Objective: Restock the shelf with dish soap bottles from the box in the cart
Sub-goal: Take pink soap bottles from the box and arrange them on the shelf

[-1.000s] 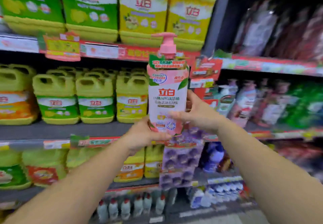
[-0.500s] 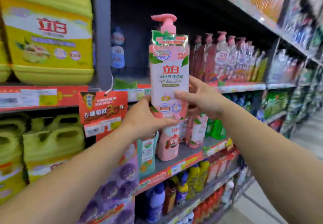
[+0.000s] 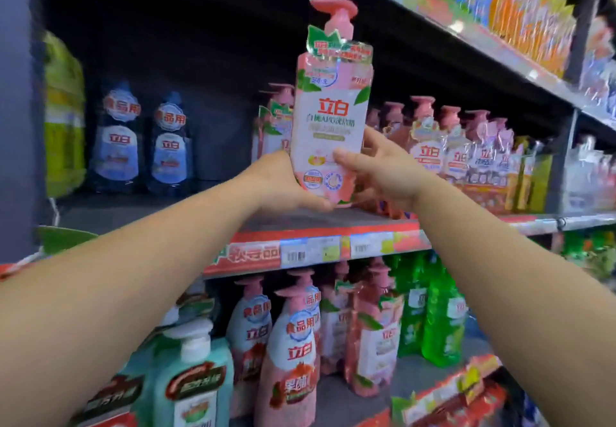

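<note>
I hold a pink pump dish soap bottle point(image 3: 328, 116) upright in both hands, just above the front edge of the middle shelf point(image 3: 320, 223). My left hand point(image 3: 283, 183) cups its base from the left. My right hand point(image 3: 383, 166) grips its lower right side. Behind it on the same shelf stands a matching pink bottle point(image 3: 275, 119), and a row of similar pink pump bottles point(image 3: 443, 149) runs off to the right. The box and the cart are out of view.
Two dark blue-labelled bottles point(image 3: 143, 146) stand at the back left of the shelf, with bare shelf in front of them. A yellow jug point(image 3: 63, 116) sits at the far left. Pink, teal and green bottles point(image 3: 333, 336) fill the shelf below. A packed shelf point(image 3: 500, 3) hangs overhead.
The view has swung right and closer to the shelf. The bottle, held in both hands throughout, has moved from the yellow-jug section up to the middle shelf beside the pink bottles.
</note>
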The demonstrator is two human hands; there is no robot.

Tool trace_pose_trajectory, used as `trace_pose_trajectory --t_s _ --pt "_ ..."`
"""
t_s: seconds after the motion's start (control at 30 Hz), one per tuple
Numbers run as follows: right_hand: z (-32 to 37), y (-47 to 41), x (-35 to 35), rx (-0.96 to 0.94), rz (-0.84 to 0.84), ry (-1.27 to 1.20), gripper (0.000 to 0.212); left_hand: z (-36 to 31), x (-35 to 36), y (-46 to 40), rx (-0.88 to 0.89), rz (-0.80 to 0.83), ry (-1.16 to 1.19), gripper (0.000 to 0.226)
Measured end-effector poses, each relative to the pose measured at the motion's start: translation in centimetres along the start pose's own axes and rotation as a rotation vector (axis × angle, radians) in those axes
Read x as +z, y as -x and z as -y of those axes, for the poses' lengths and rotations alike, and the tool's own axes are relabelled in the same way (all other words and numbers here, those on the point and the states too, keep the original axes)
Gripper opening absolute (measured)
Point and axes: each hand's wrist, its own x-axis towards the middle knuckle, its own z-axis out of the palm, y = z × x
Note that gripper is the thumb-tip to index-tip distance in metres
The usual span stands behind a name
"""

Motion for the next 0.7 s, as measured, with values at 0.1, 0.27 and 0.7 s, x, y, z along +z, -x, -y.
trace_pose_trajectory --t_s 0.1,0.27,0.7 --pt "-3.6 -3.0 -2.1 0.02 0.073 -0.038 0.037 0.5 2.4 -3.2 -0.095 -0.006 -0.059 0.041" --pt "-8.0 -7.0 -4.5 0.058 0.195 -0.099 0.041 1.5 4.8 -7.5 -0.249 0.038 -0.08 0.047" --pt "-12.2 -10.4 -7.1 0.149 0.25 0.019 0.046 2.6 7.5 -10.4 -0.305 0.135 -0.619 0.062"
